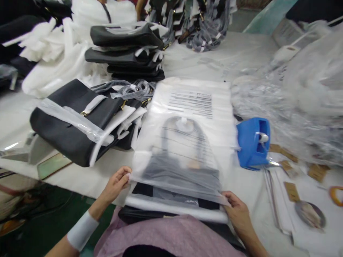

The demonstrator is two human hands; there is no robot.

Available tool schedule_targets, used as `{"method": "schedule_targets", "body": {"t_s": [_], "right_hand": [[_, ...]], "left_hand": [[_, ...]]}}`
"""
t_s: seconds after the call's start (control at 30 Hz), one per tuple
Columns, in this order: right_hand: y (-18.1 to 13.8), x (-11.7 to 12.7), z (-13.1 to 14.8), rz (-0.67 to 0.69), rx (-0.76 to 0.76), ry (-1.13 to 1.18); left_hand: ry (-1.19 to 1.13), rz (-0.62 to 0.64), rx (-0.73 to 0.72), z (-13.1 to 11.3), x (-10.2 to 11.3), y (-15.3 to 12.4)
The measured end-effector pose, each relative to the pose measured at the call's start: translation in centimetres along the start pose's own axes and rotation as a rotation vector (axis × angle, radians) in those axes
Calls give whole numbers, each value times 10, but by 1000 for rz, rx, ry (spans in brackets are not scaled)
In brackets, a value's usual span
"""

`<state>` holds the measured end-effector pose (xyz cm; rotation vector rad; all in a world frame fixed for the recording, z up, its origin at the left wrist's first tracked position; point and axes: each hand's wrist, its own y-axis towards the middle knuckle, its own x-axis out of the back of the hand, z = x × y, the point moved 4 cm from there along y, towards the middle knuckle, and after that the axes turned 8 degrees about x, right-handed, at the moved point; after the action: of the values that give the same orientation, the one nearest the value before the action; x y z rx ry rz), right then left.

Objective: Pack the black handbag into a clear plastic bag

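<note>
White tabletop (214,57), cluttered. Left hand (116,184) at 8 o'clock and right hand (237,212) at 5 o'clock each pinch the open edge of the plastic bag (187,142) over a black handbag (171,167). Risk: thin film could tear or slip if pulled unevenly.

I see my left hand (117,184) and right hand (237,210) pinching the near corners of a clear printed plastic bag (187,142) over a black handbag (174,210), blue tape dispenser (253,142) just right, on the white desk (241,53).
</note>
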<state>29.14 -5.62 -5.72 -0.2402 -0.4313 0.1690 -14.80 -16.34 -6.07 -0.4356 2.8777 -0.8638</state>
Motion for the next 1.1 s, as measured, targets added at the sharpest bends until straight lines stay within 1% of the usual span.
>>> {"method": "schedule_targets", "body": {"t_s": [0.1,0.17,0.23,0.3,0.4,0.5,0.57,0.63,0.7,0.8,0.9,1.0,1.1], "right_hand": [[-13,1,-6,93,-26,15],[-22,6,-7,181,-43,31],[-32,14,-3,262,-66,91],[-41,20,4,350,-85,168],[-54,26,16,428,-76,241],[-65,29,28,473,-72,257],[-71,29,33,489,-78,215],[-76,29,35,474,-76,152],[-78,26,34,435,-78,143],[-71,20,24,307,-95,208],[-58,15,11,124,-71,160],[-47,10,3,2,58,42],[-48,5,4,-95,255,-131]], "left_hand": [[113,169,147,20,6,-1],[129,237,179,24,10,-4],[141,283,161,18,12,-10],[197,301,117,8,13,-19],[347,317,95,-5,13,-38],[446,335,90,-10,13,-57],[514,325,68,-9,13,-66],[582,283,47,-5,12,-71],[566,240,51,2,9,-71],[395,206,109,11,2,-66],[219,144,134,17,-7,-59],[84,15,94,20,-15,-54],[-3,-125,55,24,-20,-50]]}}
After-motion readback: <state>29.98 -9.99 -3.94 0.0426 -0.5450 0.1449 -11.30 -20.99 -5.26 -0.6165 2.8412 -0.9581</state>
